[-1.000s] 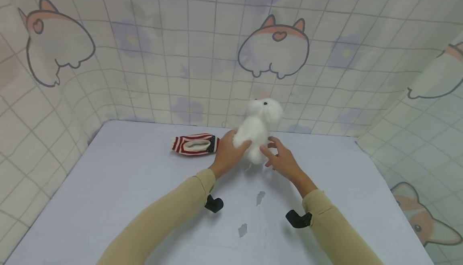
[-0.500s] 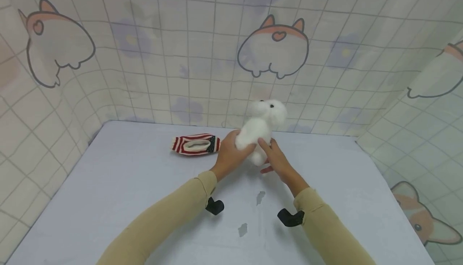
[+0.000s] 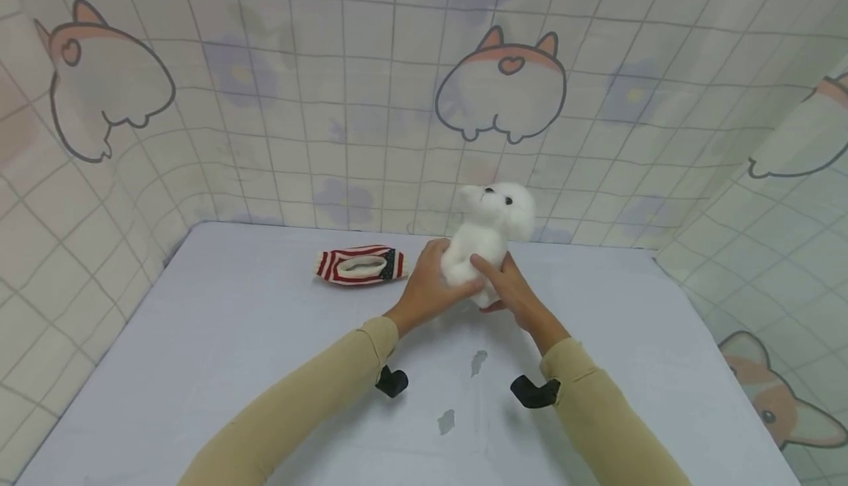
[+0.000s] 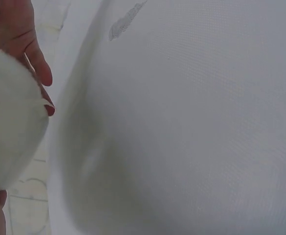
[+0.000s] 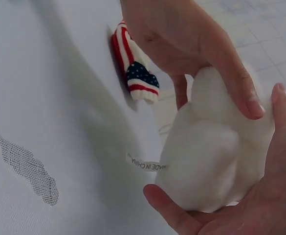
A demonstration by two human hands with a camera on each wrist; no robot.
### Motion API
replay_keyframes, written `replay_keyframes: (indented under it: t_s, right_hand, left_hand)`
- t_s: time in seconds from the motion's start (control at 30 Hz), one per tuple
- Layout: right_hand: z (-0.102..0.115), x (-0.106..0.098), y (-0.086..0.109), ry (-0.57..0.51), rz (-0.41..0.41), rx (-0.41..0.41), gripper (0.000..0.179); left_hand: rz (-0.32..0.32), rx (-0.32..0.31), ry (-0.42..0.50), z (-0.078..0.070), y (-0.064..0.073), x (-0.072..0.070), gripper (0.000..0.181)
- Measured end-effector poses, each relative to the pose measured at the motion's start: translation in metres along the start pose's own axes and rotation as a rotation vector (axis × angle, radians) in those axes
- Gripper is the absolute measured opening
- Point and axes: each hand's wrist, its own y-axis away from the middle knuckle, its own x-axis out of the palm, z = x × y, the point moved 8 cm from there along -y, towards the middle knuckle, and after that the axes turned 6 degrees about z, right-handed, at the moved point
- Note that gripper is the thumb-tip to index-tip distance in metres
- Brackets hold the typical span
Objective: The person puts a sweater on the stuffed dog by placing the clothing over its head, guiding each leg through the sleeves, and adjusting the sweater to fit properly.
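Observation:
A white plush dog [image 3: 490, 228] with black eyes is held upright between both hands over the far part of the table. My left hand [image 3: 432, 285] grips its body from the left, thumb across the front. From the right, my right hand [image 3: 517, 291] holds the lower body, its thumb on the front and other fingers behind and below. The right wrist view shows the plush's rounded underside [image 5: 201, 156] and a small tag [image 5: 145, 164] printed "MADE IN CHINA". Just left of the left hand lies a small knitted sweater [image 3: 361, 265] with red and white stripes and a navy starred end.
The table [image 3: 232, 339] has a white cover with two grey worn patches [image 3: 478, 362]. A curtain [image 3: 371, 103] with a grid and corgi print stands behind and at both sides. Black wrist mounts [image 3: 535, 392] stick out from the beige sleeves.
The right hand has moved in from a loose touch to hold the plush dog. The plush has shifted slightly right and turned its face more toward the camera; the sweater has stayed put.

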Motion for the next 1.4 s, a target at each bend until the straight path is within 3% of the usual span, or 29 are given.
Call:
replay_keyframes:
  t_s: [0.13,0.33,0.6,0.97,1.17,1.4]
  right_hand:
    - [0.000,-0.002,0.002,0.039,0.030,0.006,0.086]
    - [-0.006,-0.009,0.003,0.047,0.049,0.005,0.083]
    - [-0.012,-0.018,0.005,0.036,0.060,-0.012,0.071]
    - [-0.009,-0.019,0.009,0.047,0.128,-0.105,0.071]
    - [-0.009,-0.023,0.013,0.081,0.142,-0.161,0.073]
    - [-0.008,-0.022,0.010,0.073,0.159,-0.179,0.076]
  left_hand:
    - [0.053,0.038,0.026,-0.002,0.002,0.001,0.085]
    - [0.119,0.066,0.067,-0.004,0.004,0.000,0.061]
    - [0.165,-0.052,0.289,0.006,0.001,-0.006,0.046]
    - [0.385,-0.161,0.517,0.020,0.002,0.006,0.049]
    - [0.427,-0.146,0.487,0.023,0.004,0.004,0.051]
    - [0.429,-0.087,0.389,0.013,0.004,-0.003,0.060]
